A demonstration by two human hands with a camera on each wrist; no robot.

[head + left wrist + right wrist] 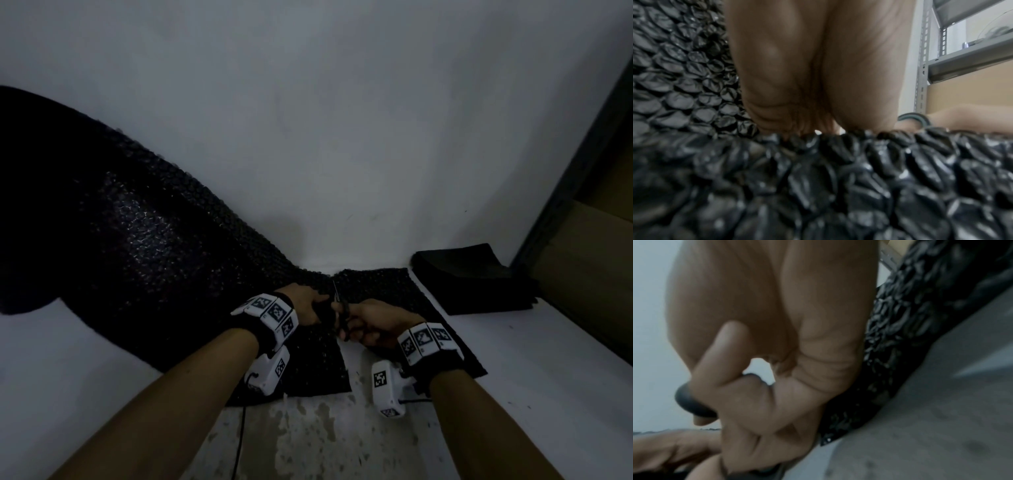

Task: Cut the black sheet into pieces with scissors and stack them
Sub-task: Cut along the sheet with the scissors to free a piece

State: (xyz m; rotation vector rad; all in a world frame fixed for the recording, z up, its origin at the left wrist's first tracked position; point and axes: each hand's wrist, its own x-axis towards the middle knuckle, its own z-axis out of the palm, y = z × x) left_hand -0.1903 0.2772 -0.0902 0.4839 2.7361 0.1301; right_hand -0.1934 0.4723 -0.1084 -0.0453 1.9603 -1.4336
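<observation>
A large black bubble-textured sheet [120,222] lies across the white table, rising in a wave at the left. My left hand [305,305] grips the sheet's edge just left of the cut; the left wrist view shows my palm [813,73] over a raised fold of the sheet [838,186], the fingertips hidden. My right hand [376,322] holds black-handled scissors [339,308], blades pointing away into the sheet. Its fingers [766,353] pass through the handle loops [690,402]. The partly cut strip [383,284] lies to the right of the blades. A stack of black pieces [476,277] sits further right.
Grey metal shelving [925,65] with a cardboard box [582,260] stands along the right edge, close behind the stack. The table's near part is worn and blotchy [308,438]. A thin cable [239,442] hangs from my left wrist.
</observation>
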